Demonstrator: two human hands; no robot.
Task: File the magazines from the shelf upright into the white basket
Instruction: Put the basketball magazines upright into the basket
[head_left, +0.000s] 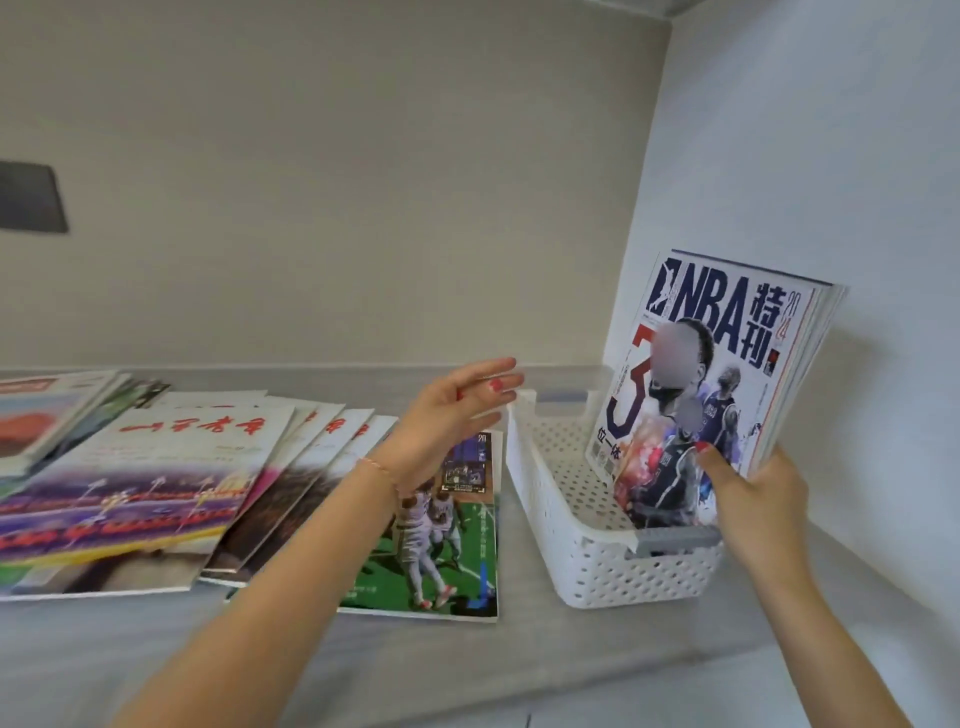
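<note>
A white perforated basket (587, 566) with a grey handle stands on the shelf at the right. Several magazines stand upright inside it, an NBA issue (727, 364) at the front, leaning toward the right wall. My right hand (753, 499) grips their lower right corner, thumb on the NBA cover. My left hand (457, 415) hovers with straight fingers just left of the basket's rim, holding nothing. Below it a magazine with players on a green field (441, 545) lies flat. A fanned pile of magazines with red titles (171, 467) lies further left.
More magazines (47, 410) are stacked at the far left of the grey shelf (519, 675). A wall closes the back, and a white side wall (857, 182) stands right behind the basket. A dark panel (31, 197) hangs on the back wall.
</note>
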